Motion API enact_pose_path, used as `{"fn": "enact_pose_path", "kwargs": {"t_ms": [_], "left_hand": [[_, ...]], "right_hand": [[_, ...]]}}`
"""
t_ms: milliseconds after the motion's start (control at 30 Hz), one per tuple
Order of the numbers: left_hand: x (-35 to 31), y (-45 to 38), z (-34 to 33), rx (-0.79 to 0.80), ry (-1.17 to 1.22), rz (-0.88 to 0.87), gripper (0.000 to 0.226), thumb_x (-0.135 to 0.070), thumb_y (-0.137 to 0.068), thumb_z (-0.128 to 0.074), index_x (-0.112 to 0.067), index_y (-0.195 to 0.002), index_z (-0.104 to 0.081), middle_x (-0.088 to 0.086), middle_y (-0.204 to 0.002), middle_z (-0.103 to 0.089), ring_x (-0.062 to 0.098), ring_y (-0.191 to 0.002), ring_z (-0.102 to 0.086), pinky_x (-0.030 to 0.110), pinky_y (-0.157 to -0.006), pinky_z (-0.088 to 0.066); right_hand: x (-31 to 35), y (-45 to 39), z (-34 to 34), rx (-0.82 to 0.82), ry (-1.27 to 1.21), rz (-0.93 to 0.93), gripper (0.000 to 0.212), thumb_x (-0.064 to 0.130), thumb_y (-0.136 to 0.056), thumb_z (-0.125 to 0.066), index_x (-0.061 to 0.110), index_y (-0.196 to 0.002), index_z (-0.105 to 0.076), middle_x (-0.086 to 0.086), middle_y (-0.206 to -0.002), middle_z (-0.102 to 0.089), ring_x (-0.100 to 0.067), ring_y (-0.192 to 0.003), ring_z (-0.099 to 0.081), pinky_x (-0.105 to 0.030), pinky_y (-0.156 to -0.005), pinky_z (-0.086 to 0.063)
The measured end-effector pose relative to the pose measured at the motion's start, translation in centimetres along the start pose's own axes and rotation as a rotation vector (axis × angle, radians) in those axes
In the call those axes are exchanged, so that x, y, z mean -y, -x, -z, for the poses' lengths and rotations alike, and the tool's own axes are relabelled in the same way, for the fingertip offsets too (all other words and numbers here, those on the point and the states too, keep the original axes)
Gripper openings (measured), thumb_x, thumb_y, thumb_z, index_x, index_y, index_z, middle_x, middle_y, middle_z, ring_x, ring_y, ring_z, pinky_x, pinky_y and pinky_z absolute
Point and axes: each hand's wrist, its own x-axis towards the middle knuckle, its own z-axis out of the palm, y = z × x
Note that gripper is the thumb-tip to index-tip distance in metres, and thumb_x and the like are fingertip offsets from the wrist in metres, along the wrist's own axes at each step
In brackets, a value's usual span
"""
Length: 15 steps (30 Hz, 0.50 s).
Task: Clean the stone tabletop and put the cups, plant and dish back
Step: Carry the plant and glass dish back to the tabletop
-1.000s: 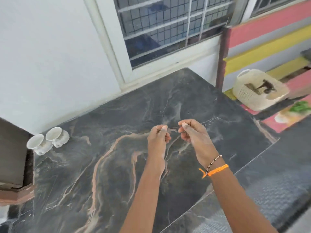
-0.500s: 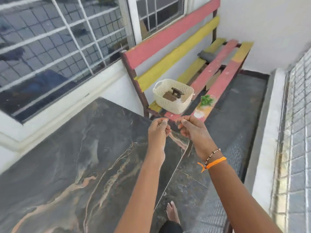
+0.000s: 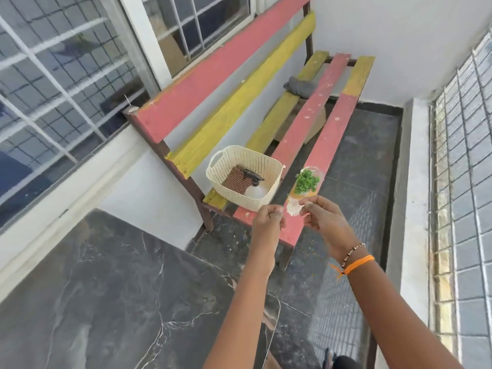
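Note:
The dark veined stone tabletop [image 3: 106,302] fills the lower left. On the near end of the bench stands the small green plant [image 3: 306,181] in a clear holder, with a small white dish [image 3: 293,208] just in front of it. My left hand [image 3: 267,217] and my right hand [image 3: 320,215] hover in front of the bench end, either side of the dish. Each hand's fingers are curled, thumb tip against fingertips, and I see nothing between them. The cups are out of view.
A pink and yellow slatted bench [image 3: 319,145] runs along the wall. A cream plastic basket [image 3: 239,155] on it holds a spray bottle [image 3: 255,189] and a brown cloth. A grey rag [image 3: 300,86] lies further along. A window grille [image 3: 466,182] lines the right side.
The view has swung right from the tabletop to the bench, and the two cups have left the frame. My hands stay curled and have moved slightly apart.

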Motion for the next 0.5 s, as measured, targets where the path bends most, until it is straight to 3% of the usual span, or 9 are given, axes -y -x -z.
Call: {"fn": "enact_pose_path", "kwargs": {"t_ms": [233,367,433,500], "left_hand": [[0.7,-8.7,-5.1,0.019,-0.12,0.114,0.016,-0.017,-0.093,-0.048,-0.02,-0.08,-0.057,-0.004,-0.064,-0.052,0.009,-0.062,-0.05,0.024,-0.069,-0.043],[1.6,-14.8,-9.3,0.015,-0.145,0.246,0.015,-0.018,-0.093,-0.048,-0.021,-0.082,-0.057,-0.003,-0.071,-0.056,0.009,-0.067,-0.052,0.025,-0.073,-0.042],[2.6,-17.5,-11.5,0.027,-0.075,0.375,0.016,-0.017,-0.094,-0.047,-0.021,-0.082,-0.058,-0.002,-0.076,-0.057,0.01,-0.069,-0.055,0.024,-0.073,-0.043],[3.4,-19.8,-13.3,-0.002,0.106,0.533,0.016,-0.015,-0.095,-0.048,-0.018,-0.085,-0.06,-0.001,-0.075,-0.057,0.008,-0.064,-0.057,0.018,-0.063,-0.046]], "right_hand": [[-0.7,-11.2,4.6,-0.005,0.013,-0.116,0.018,0.008,-0.097,-0.043,0.007,-0.089,-0.059,-0.004,-0.072,-0.054,-0.013,-0.061,-0.042,-0.021,-0.059,-0.037],[-1.5,-20.2,8.1,0.009,0.053,-0.206,0.017,0.006,-0.096,-0.042,0.004,-0.088,-0.057,-0.003,-0.067,-0.05,-0.013,-0.057,-0.037,-0.016,-0.048,-0.032],[-2.6,-24.3,9.8,0.01,0.053,-0.269,0.018,0.005,-0.096,-0.042,0.006,-0.083,-0.056,-0.003,-0.065,-0.048,-0.012,-0.055,-0.035,-0.012,-0.043,-0.031],[-3.8,-27.9,11.2,0.014,0.051,-0.333,0.019,0.003,-0.096,-0.042,0.006,-0.083,-0.055,-0.006,-0.065,-0.046,-0.013,-0.053,-0.032,-0.012,-0.04,-0.028]]}}
